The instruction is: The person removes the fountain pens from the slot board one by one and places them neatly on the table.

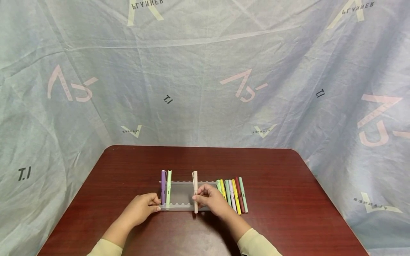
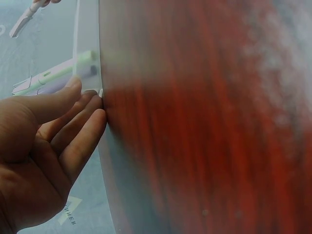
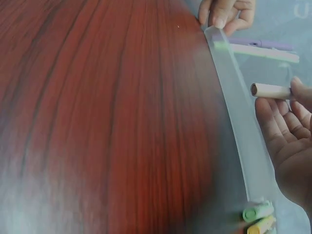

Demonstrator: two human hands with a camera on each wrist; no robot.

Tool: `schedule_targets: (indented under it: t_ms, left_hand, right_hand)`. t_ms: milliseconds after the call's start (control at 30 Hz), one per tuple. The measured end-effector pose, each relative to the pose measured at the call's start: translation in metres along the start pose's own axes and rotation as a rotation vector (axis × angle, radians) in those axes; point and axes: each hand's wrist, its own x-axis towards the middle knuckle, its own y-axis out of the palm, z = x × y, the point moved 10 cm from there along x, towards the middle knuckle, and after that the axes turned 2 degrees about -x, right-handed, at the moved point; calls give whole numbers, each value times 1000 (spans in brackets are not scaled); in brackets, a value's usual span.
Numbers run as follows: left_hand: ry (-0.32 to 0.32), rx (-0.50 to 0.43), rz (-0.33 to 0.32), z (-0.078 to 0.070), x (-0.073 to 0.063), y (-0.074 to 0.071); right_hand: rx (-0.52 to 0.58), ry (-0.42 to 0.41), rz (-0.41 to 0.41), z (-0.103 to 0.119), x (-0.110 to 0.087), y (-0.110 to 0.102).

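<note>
My right hand (image 1: 209,199) pinches a pale pink pen (image 1: 195,185) between thumb and fingers, clip end pointing away, over the middle of a translucent pen tray (image 1: 182,207). In the right wrist view, the end of the pen (image 3: 273,91) sticks out past the thumb. My left hand (image 1: 141,208) grips the tray's near left corner, thumb on top and fingertips at the side in the left wrist view. A purple pen (image 1: 163,186) and a light green pen (image 1: 169,186) lie side by side at the tray's left end, across its notched edges.
Several pens in green, yellow, lilac and dark red (image 1: 237,195) lie in a row at the tray's right end. Beneath everything is a dark red wood-grain table (image 1: 272,163). Grey printed cloth (image 1: 198,89) hangs behind it and along both sides.
</note>
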Motion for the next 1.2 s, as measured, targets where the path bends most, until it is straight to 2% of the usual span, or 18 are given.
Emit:
schedule_targets:
  t_ms: [333, 600, 767, 1033, 1200]
  left_hand:
    - [-6, 8, -1, 0, 0, 1]
    - [-1, 8, 0, 2, 1, 1]
    - [-12, 1, 5, 2, 1, 1]
    - [-9, 3, -2, 0, 1, 0]
    - [-12, 2, 0, 0, 1, 0]
  right_hand:
    - [-19, 10, -1, -2, -17, -28]
    - [-45, 4, -24, 1, -32, -62]
    - [-111, 29, -99, -1, -39, -94]
    - [-153, 76, -202, -7, -51, -145]
    - [-188, 143, -257, -19, -61, -173]
